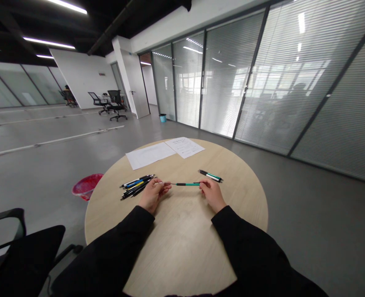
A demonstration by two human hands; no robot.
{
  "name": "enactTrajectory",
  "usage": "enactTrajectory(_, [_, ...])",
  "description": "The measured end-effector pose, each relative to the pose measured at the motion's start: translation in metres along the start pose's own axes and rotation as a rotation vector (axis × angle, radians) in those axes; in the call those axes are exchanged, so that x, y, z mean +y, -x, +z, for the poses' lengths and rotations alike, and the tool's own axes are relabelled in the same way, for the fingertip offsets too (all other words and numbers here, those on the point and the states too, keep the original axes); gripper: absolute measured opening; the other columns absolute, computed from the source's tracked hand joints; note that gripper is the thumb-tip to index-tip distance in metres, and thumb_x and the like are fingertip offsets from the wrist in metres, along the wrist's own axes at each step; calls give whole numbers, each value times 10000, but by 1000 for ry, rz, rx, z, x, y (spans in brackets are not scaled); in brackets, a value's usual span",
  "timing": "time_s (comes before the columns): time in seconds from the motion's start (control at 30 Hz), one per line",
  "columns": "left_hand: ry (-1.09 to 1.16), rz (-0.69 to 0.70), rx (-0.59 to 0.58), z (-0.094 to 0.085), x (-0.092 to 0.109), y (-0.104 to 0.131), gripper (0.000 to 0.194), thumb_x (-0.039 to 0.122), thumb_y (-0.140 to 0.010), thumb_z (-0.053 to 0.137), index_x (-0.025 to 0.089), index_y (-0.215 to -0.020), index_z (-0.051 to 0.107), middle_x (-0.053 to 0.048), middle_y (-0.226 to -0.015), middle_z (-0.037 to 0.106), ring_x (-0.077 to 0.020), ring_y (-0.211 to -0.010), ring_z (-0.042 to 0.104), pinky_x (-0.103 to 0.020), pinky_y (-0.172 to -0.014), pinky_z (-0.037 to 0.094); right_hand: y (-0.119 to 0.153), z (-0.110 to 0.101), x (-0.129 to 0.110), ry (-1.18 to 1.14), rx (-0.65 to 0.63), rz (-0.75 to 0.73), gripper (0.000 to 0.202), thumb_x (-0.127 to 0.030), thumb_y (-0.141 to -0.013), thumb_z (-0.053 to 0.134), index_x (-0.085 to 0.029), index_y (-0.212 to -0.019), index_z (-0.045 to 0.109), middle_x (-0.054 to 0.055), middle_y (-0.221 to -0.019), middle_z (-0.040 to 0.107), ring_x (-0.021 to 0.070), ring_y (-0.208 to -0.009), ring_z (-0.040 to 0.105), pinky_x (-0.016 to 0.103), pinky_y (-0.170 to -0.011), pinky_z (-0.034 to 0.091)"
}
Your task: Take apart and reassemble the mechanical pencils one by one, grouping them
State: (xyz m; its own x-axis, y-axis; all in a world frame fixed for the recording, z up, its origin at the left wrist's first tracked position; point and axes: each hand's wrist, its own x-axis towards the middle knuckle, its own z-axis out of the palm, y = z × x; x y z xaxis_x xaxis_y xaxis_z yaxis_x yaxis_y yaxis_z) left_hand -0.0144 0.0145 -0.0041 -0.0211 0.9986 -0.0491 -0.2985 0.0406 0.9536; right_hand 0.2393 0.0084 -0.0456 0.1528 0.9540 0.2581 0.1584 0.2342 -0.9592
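Over the middle of the round table, my right hand (212, 193) pinches the rear end of a green pen (188, 184) with a black grip, held level and pointing left. My left hand (154, 193) is closed in a pinch on a thin pen refill (173, 183), whose slim end lines up with the pen's front end. Whether the refill sits inside the barrel is too small to tell. A pile of pens (135, 185), black, blue and yellow among them, lies just left of my left hand. Beyond my right hand lie a few more pens (211, 176), green and white with black.
Two sheets of paper (151, 154) lie at the far side of the round wooden table (182, 247). A red basin (85, 185) stands on the floor at left, near a black chair (24, 255). Glass partitions with blinds (225, 78) line the right.
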Motion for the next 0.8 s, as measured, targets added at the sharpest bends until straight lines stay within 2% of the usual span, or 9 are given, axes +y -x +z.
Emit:
enactTrajectory(0.23, [-43,21,-19,-2,-2,0,342,238,-729,805,186,-846,489,-79,-849,766,-161,-763,735,-248,-657,585,0,0,-1,-11,2,8,240,-422,-808,605,-194,-843,669,28,-710,658,167,-580,570,268,-514,431])
enactTrajectory(0.47, [-58,84,95,-7,-2,-6,331,222,-718,787,186,-851,486,-68,-845,752,-164,-744,734,-248,-647,580,-2,-4,-3,-26,59,-6,223,-390,-810,595,-186,-839,678,38,-709,650,170,-584,571,273,-526,442])
enactTrajectory(0.6, [-74,136,177,-16,2,-11,321,221,-717,774,185,-845,482,-58,-811,741,-163,-723,730,-246,-640,568,-6,-10,-1,-39,138,16,258,-409,-809,595,-171,-868,675,35,-686,643,172,-577,575,279,-539,453])
enactTrajectory(0.7, [-91,210,229,-22,5,-15,334,244,-709,780,189,-850,482,-45,-801,744,-158,-712,726,-249,-642,559,-6,-12,-1,61,169,-32,264,-401,-824,582,-167,-892,684,41,-730,671,181,-620,599,291,-592,474])
enactTrajectory(0.8, [-102,231,234,-22,4,-15,348,266,-704,784,193,-847,476,-30,-778,743,-156,-694,724,-250,-631,553,-3,-12,-4,232,117,-143,223,-339,-847,572,-173,-906,709,51,-797,706,193,-690,623,303,-670,488])
